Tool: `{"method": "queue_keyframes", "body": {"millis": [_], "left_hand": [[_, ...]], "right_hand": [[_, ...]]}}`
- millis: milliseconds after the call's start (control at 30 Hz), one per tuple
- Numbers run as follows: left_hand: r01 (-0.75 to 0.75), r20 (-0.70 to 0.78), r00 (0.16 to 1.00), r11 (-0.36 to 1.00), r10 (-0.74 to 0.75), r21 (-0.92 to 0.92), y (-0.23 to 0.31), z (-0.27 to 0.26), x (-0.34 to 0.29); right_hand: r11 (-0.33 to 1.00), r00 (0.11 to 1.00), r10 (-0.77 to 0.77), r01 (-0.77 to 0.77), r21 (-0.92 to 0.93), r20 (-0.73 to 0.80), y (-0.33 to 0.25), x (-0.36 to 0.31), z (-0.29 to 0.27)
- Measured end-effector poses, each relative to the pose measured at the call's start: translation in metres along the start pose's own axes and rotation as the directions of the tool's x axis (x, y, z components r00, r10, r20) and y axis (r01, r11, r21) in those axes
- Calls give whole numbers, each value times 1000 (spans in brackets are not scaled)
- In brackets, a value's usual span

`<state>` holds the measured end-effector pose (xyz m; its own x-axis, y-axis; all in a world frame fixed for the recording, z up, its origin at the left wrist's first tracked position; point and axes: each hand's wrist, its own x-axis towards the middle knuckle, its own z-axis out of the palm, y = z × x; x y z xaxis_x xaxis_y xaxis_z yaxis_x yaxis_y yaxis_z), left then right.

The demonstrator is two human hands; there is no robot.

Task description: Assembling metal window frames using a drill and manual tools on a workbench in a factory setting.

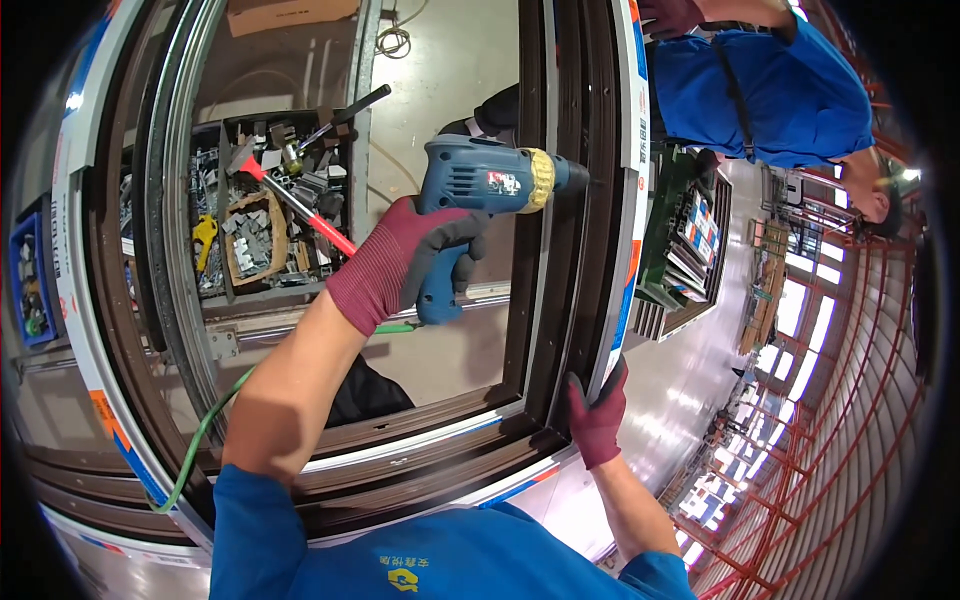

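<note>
My left hand (pixel 420 255), in a maroon and grey glove, is wrapped round the handle of a blue power drill (pixel 480 180) with a yellow collar. The drill lies level, its chuck pointing right and its tip at the inner side of a dark brown window frame (pixel 570 300). Whether the tip touches the profile, I cannot tell. At the frame's lower right, my right hand (pixel 598 415), gloved alike, grips the outer edge between thumb and fingers. A green cord (pixel 195 450) runs from below the drill handle toward the lower left.
Beneath the frame, a tray (pixel 275 292) holds metal brackets, yellow-handled pliers (pixel 205 240) and a red-handled hammer (pixel 300 208). A blue bin (pixel 38 275) stands far left. Another person in a blue shirt (pixel 760 95) works at upper right, near a dark green crate (pixel 668 225).
</note>
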<state>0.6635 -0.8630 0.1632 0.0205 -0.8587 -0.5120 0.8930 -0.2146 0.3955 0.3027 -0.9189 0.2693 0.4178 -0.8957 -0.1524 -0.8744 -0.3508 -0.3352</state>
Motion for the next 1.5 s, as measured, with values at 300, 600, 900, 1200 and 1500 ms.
{"method": "queue_keyframes", "body": {"millis": [300,600,900,1200,1500], "left_hand": [[11,6,1000,1000,-11,-13,1,1,1],[-14,21,1000,1000,15,-20,2,2,2],[14,-3,1000,1000,-14,-27,1,2,3],[-2,19,1000,998,3,-64,-1,3,1],[-27,24,999,1000,27,1,-2,2,3]], "right_hand": [[996,998,-65,64,-69,-19,9,0,-1],[999,1000,6,-7,-45,-9,3,-1,-1],[998,999,-28,26,-55,-28,7,0,0],[997,1000,-18,16,-74,-20,3,-1,0],[997,1000,4,-4,-81,-11,9,0,1]]}}
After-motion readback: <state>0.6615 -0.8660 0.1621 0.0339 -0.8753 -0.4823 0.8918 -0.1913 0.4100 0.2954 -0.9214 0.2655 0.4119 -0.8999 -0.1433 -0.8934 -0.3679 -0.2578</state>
